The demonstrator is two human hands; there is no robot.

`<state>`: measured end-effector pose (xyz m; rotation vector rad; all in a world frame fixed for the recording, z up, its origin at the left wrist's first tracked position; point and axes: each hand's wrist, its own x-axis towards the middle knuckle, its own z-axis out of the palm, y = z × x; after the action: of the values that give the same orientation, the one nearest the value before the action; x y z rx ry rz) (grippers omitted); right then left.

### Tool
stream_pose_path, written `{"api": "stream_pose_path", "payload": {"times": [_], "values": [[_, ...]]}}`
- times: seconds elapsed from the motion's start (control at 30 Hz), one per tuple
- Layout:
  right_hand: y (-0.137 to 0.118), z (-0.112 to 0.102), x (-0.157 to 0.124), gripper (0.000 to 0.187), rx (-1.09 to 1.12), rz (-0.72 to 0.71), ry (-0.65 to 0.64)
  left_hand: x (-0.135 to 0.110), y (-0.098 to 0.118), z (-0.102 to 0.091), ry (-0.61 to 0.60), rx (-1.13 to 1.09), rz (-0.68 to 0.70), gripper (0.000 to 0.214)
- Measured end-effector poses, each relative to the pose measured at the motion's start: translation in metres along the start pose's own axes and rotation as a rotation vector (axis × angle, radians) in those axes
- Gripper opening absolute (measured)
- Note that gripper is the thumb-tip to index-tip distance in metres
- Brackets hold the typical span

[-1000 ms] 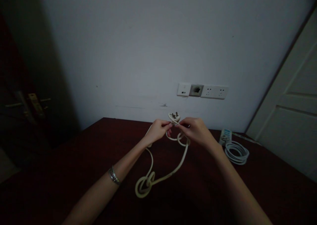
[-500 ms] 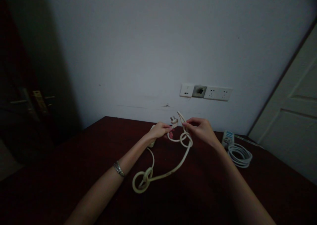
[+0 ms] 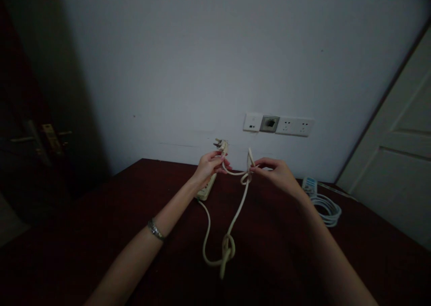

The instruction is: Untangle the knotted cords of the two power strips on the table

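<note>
My left hand [image 3: 213,164] pinches a cream power plug [image 3: 222,146] at its cord end, the metal prongs pointing up and to the left. Between finger and thumb of my right hand [image 3: 272,170] is a folded loop of the power cord [image 3: 241,203]. A loose knot sits in the cord just below those fingers. Lower down, a second looped knot [image 3: 228,247] hangs near the table's front. From there the cord curves back to a cream power strip [image 3: 208,189], which lies on the table partly behind my left hand.
Along the back of the dark red table [image 3: 161,180] runs a pale wall with sockets [image 3: 294,126]. A second power strip [image 3: 310,186] with a coiled white cable [image 3: 328,211] lies at the right. Doors stand on both sides.
My left hand has moved left and slightly up with the plug, which has turned. The upper knot is drawn smaller. The lower knot has swung right.
</note>
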<state>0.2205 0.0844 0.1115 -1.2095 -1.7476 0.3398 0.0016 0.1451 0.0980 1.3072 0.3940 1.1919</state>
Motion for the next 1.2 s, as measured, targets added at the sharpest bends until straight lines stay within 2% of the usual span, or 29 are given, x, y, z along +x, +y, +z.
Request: {"api": "stream_pose_path", "payload": {"times": [0.13, 0.2, 0.27, 0.4, 0.47, 0.57, 0.63, 0.7, 0.83, 1.0, 1.1, 1.2], "values": [[-0.006, -0.001, -0.001, 0.024, 0.089, -0.112, -0.044, 0.000, 0.008, -0.004, 0.112, -0.078, 0.085, 0.019], [-0.007, -0.001, -0.001, 0.025, 0.165, -0.111, -0.086, 0.001, 0.010, -0.006, 0.158, -0.099, 0.108, 0.018], [-0.007, 0.000, 0.000, 0.028, 0.232, -0.021, -0.090, 0.001, 0.011, -0.006, 0.178, -0.115, 0.110, 0.017], [-0.004, 0.010, 0.005, 0.022, 0.389, 0.222, 0.071, 0.001, 0.009, -0.002, 0.146, -0.145, 0.090, 0.017], [-0.004, 0.018, 0.007, 0.020, 0.496, 0.354, 0.079, 0.000, 0.006, 0.003, 0.104, -0.137, 0.068, 0.019], [-0.010, 0.033, 0.005, 0.031, 0.647, 0.524, -0.110, -0.003, 0.000, 0.013, 0.026, -0.066, 0.053, 0.025], [-0.017, 0.040, 0.001, 0.035, 0.720, 0.564, -0.270, -0.005, -0.002, 0.018, 0.010, 0.013, 0.107, 0.028], [-0.023, 0.044, -0.002, 0.034, 0.768, 0.557, -0.345, -0.006, -0.002, 0.020, 0.016, 0.105, 0.198, 0.027], [-0.030, 0.044, -0.004, 0.030, 0.869, 0.523, -0.332, -0.004, -0.003, 0.018, -0.018, 0.224, 0.272, 0.028], [-0.031, 0.038, -0.004, 0.031, 0.926, 0.457, -0.254, -0.002, -0.019, 0.019, -0.148, 0.169, 0.208, 0.032], [-0.033, 0.033, -0.005, 0.031, 0.917, 0.408, -0.291, -0.004, -0.027, 0.024, -0.209, 0.051, 0.150, 0.032], [-0.035, 0.029, -0.005, 0.029, 0.893, 0.378, -0.299, -0.008, -0.029, 0.030, -0.277, -0.098, 0.028, 0.038]]}}
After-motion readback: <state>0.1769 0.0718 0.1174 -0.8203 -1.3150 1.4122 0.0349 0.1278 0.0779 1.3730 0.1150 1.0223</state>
